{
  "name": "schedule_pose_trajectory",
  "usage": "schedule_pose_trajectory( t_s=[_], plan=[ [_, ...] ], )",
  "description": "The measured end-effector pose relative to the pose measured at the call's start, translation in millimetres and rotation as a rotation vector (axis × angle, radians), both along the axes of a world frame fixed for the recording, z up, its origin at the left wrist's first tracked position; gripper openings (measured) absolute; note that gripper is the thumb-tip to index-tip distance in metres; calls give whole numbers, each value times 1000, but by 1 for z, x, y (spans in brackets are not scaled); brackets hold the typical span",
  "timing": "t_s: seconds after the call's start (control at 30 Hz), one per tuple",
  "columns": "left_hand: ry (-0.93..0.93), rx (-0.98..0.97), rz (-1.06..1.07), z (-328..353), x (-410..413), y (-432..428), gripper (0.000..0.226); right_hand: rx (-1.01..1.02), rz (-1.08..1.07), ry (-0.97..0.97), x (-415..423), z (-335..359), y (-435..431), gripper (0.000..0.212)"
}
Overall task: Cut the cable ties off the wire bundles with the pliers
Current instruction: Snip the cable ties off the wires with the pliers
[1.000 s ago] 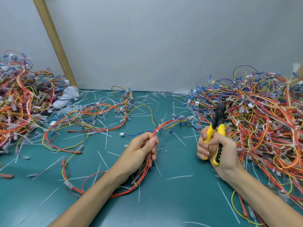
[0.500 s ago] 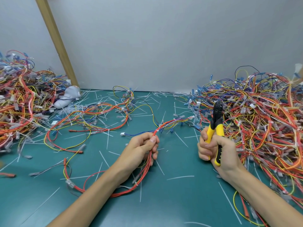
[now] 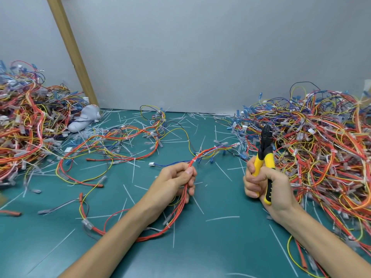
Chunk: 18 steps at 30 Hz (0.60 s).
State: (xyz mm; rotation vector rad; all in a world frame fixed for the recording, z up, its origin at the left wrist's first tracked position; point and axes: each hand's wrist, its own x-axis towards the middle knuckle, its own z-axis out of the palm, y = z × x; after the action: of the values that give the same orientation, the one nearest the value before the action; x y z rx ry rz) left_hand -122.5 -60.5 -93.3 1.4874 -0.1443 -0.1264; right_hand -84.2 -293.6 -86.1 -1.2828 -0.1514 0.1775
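Left hand grip: the left hand (image 3: 174, 183) pinches the wire bundle (image 3: 181, 207) between thumb and curled fingers.
Wire bundle: thin red, yellow and blue wires. It loops on the green table (image 3: 220, 253) by the wrist, goes through the hand, then runs up and to the right.
Cable tie: a little white cable tie (image 3: 200, 150) seems to stick up from the bundle just past the thumb. It is too small to be sure.
Right hand grip: the right hand (image 3: 267, 189) is wrapped tight round the yellow handles of the pliers (image 3: 265, 157). They stand tip up, off the table, apart from the bundle. The black jaws look almost together.
Right pile: a big heap of wires (image 3: 321, 153) lies behind the pliers.
How it handles: I think the bundle is light and floppy and will sag where nobody holds it. The wire skins look thin and easy to nick.
Where to hold: right beside the tie, so that bit stays tight and only the tie goes in the jaws.
Change: very little. Both hands hold as before; the pliers stand a bit straighter than a second ago.
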Motion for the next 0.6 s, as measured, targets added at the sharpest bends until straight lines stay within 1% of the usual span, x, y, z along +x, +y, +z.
schedule_pose_trajectory(
  t_s=[0.33, 0.4, 0.43, 0.53, 0.57, 0.6],
  plan=[
    [2, -3, -12, -1, 1, 1, 18, -35, -20, -4, -2, 0, 2, 18],
    [2, -6, -16, -1, 1, 2, 18, -109, -81, -58, -4, 0, 3, 14],
    [-1, -7, -20, -1, 1, 2, 17, -219, -134, -155, -7, -1, 4, 12],
    [-11, -6, -41, -1, 1, 3, 19, -812, -320, -606, -16, -8, 5, 15],
    [-13, -9, -48, -1, 1, 3, 20, -954, -336, -691, -19, -8, 8, 19],
    [-14, -12, -53, -1, 1, 3, 21, -1055, -336, -737, -22, -7, 11, 26]
  ],
)
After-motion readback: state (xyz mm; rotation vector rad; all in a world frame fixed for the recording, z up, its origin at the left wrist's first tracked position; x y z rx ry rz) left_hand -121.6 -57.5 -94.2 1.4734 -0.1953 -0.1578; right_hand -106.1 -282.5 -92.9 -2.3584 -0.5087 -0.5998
